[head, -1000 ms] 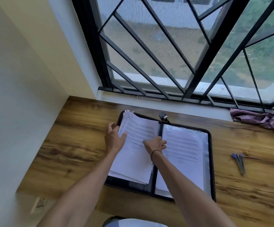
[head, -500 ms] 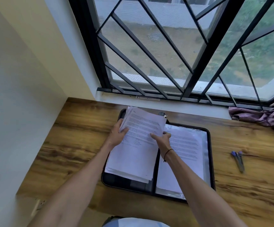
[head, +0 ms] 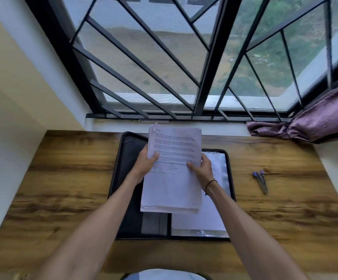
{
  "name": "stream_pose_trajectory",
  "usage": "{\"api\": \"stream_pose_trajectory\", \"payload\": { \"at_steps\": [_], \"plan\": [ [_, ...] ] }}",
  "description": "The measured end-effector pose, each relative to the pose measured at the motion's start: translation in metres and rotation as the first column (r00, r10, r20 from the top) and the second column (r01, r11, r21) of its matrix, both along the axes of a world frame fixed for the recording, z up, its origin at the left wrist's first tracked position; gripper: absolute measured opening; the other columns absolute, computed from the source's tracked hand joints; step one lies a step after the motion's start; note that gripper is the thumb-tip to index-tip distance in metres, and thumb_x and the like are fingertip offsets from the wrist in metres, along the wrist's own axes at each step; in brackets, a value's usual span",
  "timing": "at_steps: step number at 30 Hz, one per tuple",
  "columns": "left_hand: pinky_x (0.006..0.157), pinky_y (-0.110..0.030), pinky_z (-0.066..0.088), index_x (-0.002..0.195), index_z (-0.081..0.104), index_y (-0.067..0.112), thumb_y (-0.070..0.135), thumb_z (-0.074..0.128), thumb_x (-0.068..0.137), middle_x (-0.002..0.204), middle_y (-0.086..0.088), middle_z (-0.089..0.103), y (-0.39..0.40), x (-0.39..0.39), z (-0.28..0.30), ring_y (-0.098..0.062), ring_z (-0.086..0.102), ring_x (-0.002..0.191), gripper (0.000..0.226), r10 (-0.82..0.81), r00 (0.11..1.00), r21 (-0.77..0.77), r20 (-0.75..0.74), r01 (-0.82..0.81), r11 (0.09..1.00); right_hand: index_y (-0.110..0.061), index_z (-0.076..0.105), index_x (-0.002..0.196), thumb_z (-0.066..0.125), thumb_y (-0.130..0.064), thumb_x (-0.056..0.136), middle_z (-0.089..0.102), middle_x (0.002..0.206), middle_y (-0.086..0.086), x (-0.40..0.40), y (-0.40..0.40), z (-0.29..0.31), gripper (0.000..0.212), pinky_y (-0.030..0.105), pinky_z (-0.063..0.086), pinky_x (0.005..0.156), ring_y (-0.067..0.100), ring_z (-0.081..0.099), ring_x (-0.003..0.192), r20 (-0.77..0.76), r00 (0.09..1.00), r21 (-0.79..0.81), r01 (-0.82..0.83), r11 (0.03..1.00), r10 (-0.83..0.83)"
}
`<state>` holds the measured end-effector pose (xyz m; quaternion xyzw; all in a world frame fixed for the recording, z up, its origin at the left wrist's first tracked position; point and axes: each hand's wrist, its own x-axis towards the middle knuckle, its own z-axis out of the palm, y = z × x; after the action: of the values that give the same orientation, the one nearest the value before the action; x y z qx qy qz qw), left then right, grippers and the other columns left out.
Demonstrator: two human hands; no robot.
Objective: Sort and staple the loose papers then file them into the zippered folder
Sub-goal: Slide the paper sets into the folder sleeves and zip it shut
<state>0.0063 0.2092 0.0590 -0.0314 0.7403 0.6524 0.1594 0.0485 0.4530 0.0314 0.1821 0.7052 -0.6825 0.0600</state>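
Observation:
A thick stack of printed white papers (head: 172,184) is held up above the open black zippered folder (head: 130,199). My left hand (head: 146,162) grips the stack's left edge and my right hand (head: 201,168) grips its right edge, thumbs on the top sheet. The folder lies flat on the wooden desk; its left half shows bare dark lining, and its right half holds papers in a clear sleeve (head: 214,223). A small blue-tipped stapler (head: 260,181) lies on the desk to the right, apart from both hands.
The wooden desk (head: 63,188) runs up to a barred window (head: 164,77) at the back and a wall on the left. A purple cloth (head: 309,124) is bunched on the sill at the back right.
Both hands took hold of the paper stack that lay on the folder's left half and raised it toward the middle, which bared the left lining. The view also shifted.

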Motion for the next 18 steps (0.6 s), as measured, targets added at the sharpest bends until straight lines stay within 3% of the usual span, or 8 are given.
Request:
{"api": "stream_pose_trajectory", "payload": {
  "at_steps": [3,6,9,15,18],
  "plan": [
    [0.085,-0.018,0.056,0.134,0.055,0.026,0.016,0.063,0.102,0.123,0.011,0.070,0.032,0.000,0.003,0.000,0.069,0.107,0.034,-0.054,0.998,0.049,0.028,0.052,0.997,-0.013,0.062,0.122,0.084,-0.012,0.085,0.074,0.115,0.004,0.007,0.027,0.001,0.043,0.034,0.062,0.079,0.024,0.073,0.104,0.002,0.999,-0.005,0.041,0.999,-0.041],
    [0.094,-0.033,0.058,0.136,0.056,0.021,0.016,0.069,0.098,0.126,0.001,0.071,0.060,-0.001,0.000,-0.015,0.070,0.114,0.040,-0.082,0.995,0.087,0.056,0.077,0.993,-0.012,0.054,0.133,0.081,-0.020,0.088,0.069,0.127,0.008,0.012,0.051,0.003,0.053,0.043,0.060,0.093,0.024,0.069,0.115,-0.001,1.000,-0.003,-0.002,1.000,0.002],
    [0.098,-0.035,0.057,0.141,0.054,0.018,0.013,0.067,0.099,0.129,-0.001,0.070,0.087,-0.001,-0.006,-0.019,0.068,0.118,0.044,-0.096,0.991,0.107,0.093,0.086,0.990,-0.011,0.045,0.138,0.076,-0.029,0.085,0.063,0.132,0.010,0.021,0.072,0.008,0.064,0.042,0.058,0.096,0.023,0.065,0.120,0.008,1.000,0.058,-0.026,0.998,0.025],
    [0.079,-0.020,0.058,0.146,0.047,0.023,0.013,0.059,0.104,0.130,0.006,0.067,0.156,0.007,-0.015,-0.014,0.068,0.115,0.045,-0.221,0.958,0.185,0.183,0.188,0.965,-0.014,0.048,0.128,0.063,-0.007,0.091,0.062,0.124,0.010,0.036,0.130,0.002,0.041,0.051,0.053,0.100,0.030,0.062,0.116,0.079,0.990,0.303,0.087,0.949,-0.116],
    [0.090,-0.030,0.059,0.148,0.041,0.027,0.016,0.055,0.106,0.139,0.002,0.062,0.196,0.011,-0.020,-0.015,0.065,0.119,0.046,-0.313,0.922,0.196,0.227,0.271,0.942,-0.009,0.046,0.126,0.062,-0.007,0.092,0.062,0.120,0.011,0.049,0.166,0.005,0.038,0.047,0.055,0.093,0.032,0.062,0.112,0.122,0.980,0.348,0.104,0.932,-0.155]
  ]
}}
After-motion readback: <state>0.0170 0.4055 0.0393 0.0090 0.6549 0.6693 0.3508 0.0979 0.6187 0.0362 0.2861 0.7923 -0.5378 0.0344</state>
